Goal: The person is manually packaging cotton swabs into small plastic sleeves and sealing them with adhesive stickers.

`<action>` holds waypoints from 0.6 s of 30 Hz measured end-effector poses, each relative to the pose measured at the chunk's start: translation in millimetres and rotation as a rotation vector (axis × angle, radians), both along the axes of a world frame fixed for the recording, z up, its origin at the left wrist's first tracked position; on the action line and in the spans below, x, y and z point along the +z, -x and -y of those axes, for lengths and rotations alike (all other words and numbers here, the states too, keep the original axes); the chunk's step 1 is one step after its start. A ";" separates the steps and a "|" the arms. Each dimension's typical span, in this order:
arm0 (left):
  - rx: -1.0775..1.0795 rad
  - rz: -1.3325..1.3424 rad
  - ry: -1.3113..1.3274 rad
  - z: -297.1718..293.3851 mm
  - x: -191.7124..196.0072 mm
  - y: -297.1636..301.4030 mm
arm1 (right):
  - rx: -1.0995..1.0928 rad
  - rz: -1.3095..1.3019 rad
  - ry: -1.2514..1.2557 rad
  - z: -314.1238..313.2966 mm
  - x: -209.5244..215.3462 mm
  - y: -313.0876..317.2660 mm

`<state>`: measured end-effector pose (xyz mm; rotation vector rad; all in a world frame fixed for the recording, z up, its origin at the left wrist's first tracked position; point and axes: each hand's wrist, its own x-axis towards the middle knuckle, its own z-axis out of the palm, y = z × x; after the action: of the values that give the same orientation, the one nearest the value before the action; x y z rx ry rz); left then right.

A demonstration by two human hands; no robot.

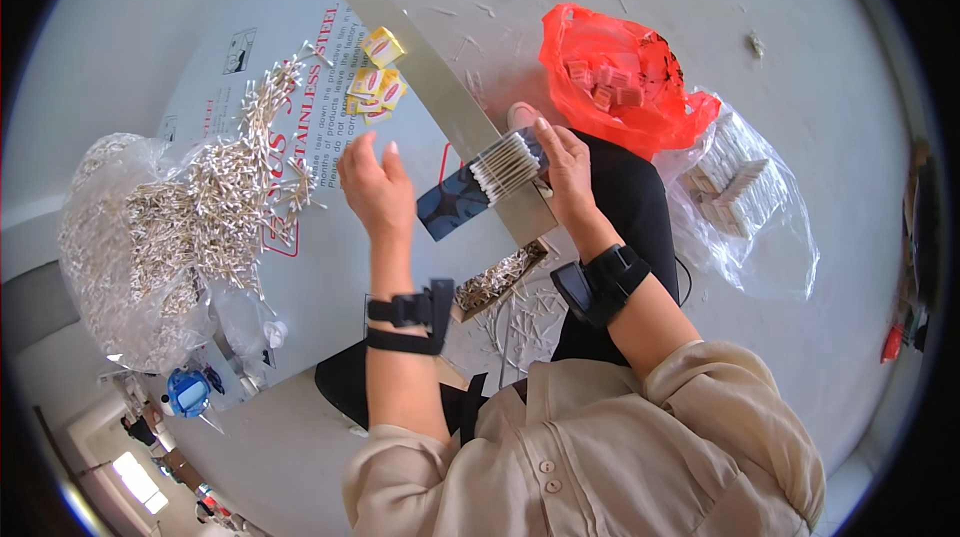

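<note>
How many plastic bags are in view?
3: a clear bag of swabs at left, a red bag near the knee, another clear bag beside it. Others may be hidden.

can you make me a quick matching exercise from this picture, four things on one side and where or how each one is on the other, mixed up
Things:
1. bundle of cotton swabs
2. red plastic bag
3. small yellow packets
4. loose heap of swabs

Places or states:
A. spread over the grey sheet to the person's left
B. held at the right hand against the metal strip
C. on the floor, with small pinkish boxes inside
D. lying beside the metal strip, beyond the left hand

Pairs: 1-B, 2-C, 3-D, 4-A
</note>
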<state>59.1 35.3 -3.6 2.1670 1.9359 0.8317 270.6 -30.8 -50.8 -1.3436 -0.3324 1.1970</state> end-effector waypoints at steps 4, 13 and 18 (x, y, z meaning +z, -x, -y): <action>0.060 0.160 0.113 -82.6 1.4 29.3 | -0.015 -0.081 0.038 -0.2 -13.1 -2.3; 0.203 0.203 0.485 -158.5 -24.8 48.9 | -0.109 -0.102 0.051 -0.8 1.7 -3.2; 0.226 0.324 0.360 -153.1 -22.0 41.2 | -0.041 -0.161 0.048 2.8 -11.8 -12.0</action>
<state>17.9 188.4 -25.6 1.5312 1.9969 0.7399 282.6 -33.6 -62.6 -1.2794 -0.1617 1.2768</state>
